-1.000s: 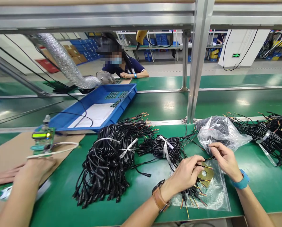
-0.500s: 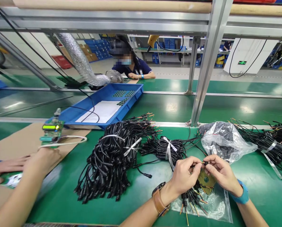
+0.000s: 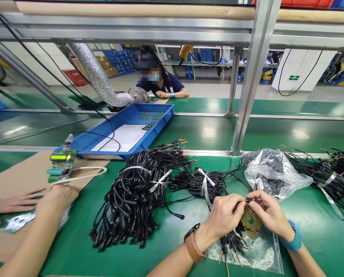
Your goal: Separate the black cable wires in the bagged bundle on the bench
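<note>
Thin wire lead [image 3: 246,200] held at bench front, right of centre, spanning the small gap between both hands; long axis roughly left-right, near level. Left hand [image 3: 225,216] fingertips pinched on its left end, right hand [image 3: 266,213] fingertips pinched on its right end; thumbs nearly touching, so both hands equally near, neither reaching. Lead sits directly above a small brass-coloured plate [image 3: 251,222] with a hole, which lies under the hands on a flat clear bag [image 3: 261,252]. A fan of short cable pieces with bared coloured ends [image 3: 232,246] lies on the same bag, just below the left hand, tips pointing toward the wearer. Behind the hands, near: a tied black cable coil [image 3: 206,181] and a crumpled clear bag [image 3: 273,173] holding more cable. Left of these, a large black cable bundle [image 3: 134,200]; far right, another tied bundle [image 3: 330,181]. All on the green bench mat [image 3: 319,227]. Further out: blue tray [image 3: 160,129], small circuit board with lit display [image 3: 59,161] on cardboard, and a co-worker's hand [image 3: 59,196] at far left, well apart.
</note>
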A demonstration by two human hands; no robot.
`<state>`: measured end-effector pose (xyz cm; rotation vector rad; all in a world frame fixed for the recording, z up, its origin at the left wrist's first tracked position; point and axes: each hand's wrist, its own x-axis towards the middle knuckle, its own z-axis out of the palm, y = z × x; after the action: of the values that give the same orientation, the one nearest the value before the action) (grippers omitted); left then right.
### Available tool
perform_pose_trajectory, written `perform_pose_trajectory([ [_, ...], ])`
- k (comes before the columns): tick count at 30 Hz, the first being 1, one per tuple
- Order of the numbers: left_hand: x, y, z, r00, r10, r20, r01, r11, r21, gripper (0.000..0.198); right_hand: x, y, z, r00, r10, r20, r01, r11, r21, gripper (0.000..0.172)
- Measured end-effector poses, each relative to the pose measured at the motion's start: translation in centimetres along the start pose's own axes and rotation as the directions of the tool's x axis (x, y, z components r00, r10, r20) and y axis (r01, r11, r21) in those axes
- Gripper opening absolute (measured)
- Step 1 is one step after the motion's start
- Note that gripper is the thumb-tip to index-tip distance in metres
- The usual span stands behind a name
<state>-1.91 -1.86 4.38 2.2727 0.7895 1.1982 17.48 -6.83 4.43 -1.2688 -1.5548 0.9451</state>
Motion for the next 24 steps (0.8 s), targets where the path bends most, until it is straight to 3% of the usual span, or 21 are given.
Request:
perform_pose_trajectory([
  [5,-0.1,-0.07,0.04,0.999,0.018,0.028,-0.019,0.998,0.056,0.016,0.15,-0.15,-0.23,0.999,-0.051,-0.013,0.049,0.994,-0.097,0.023],
  [16,-0.01,0.08,-0.03,0.999,-0.025,0.026,0.025,1.0,0.009,0.013,-0.12,-0.07,-0.18,0.998,0.054,0.017,-0.055,0.996,0.073,0.027],
  [20,-0.02,0.06,-0.03,1.0,-0.022,0.013,0.022,1.0,0.022,0.012,-0.06,-0.03,-0.27,1.0,-0.008,0.005,0.008,0.999,-0.036,0.023],
  [24,-0.18,-0.2,0.15,1.0,-0.024,0.018,0.024,0.999,0.03,0.011,0.2,-0.18,-0.24,0.989,-0.146,-0.028,0.137,0.967,-0.214,0.017],
])
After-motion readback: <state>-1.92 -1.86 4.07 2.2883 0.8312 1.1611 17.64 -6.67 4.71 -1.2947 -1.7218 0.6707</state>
